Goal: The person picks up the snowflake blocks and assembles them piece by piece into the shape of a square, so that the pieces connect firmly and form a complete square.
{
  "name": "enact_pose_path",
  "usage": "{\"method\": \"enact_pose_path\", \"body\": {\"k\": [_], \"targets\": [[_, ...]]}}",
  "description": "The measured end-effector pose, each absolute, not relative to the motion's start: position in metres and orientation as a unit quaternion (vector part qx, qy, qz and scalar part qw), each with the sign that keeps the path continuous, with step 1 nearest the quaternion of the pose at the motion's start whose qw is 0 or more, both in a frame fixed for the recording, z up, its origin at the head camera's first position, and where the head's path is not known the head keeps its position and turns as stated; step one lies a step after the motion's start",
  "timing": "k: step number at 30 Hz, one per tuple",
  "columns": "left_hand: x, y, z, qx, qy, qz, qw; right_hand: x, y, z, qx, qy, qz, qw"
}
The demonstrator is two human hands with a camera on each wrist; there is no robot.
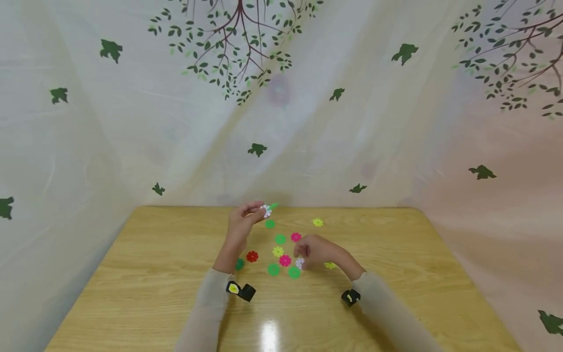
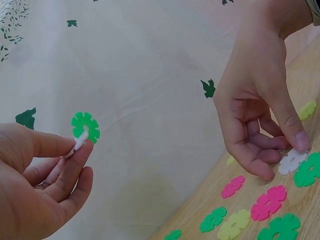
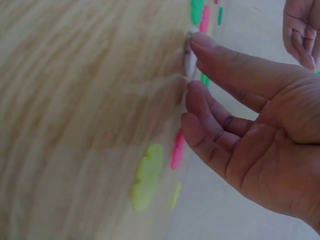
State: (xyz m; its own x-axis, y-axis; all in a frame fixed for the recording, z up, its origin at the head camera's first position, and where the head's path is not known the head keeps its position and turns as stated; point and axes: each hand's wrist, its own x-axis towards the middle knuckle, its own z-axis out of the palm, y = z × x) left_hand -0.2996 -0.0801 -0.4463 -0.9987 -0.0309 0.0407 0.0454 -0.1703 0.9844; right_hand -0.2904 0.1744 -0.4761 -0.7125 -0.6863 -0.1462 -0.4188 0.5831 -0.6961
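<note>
My left hand (image 1: 239,226), raised at the table's far side, pinches a white flower-shaped disc (image 2: 79,142) between thumb and fingers. A green flower-shaped disc (image 2: 85,125) is joined to it, standing crosswise. Low over the table is my right hand (image 1: 317,249), its thumb tip right at the rim of another white flower-shaped disc (image 2: 292,161). That disc lies on the table, and the loosely bent fingers (image 3: 197,102) of my right hand are just beside it.
Loose discs lie around on the wooden table (image 1: 140,288): several green ones (image 1: 273,269), pink ones (image 1: 285,260), yellow ones (image 1: 318,222) and a red one (image 1: 252,256). Behind the table's far edge hangs a pale curtain (image 1: 198,146) with leaf prints.
</note>
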Motion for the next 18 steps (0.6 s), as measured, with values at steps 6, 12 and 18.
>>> {"method": "enact_pose_path", "body": {"k": [6, 12, 18], "targets": [[-0.301, -0.080, -0.447, -0.014, -0.650, -0.759, 0.035, -0.290, 0.172, -0.475, -0.305, 0.869, -0.332, 0.205], [-0.301, -0.080, -0.447, -0.022, -0.648, -0.761, 0.026, -0.302, 0.174, -0.473, -0.299, 0.869, -0.349, 0.184], [-0.299, -0.079, -0.449, -0.021, -0.657, -0.753, 0.012, -0.311, 0.173, -0.454, -0.260, 0.833, -0.474, 0.122]]}}
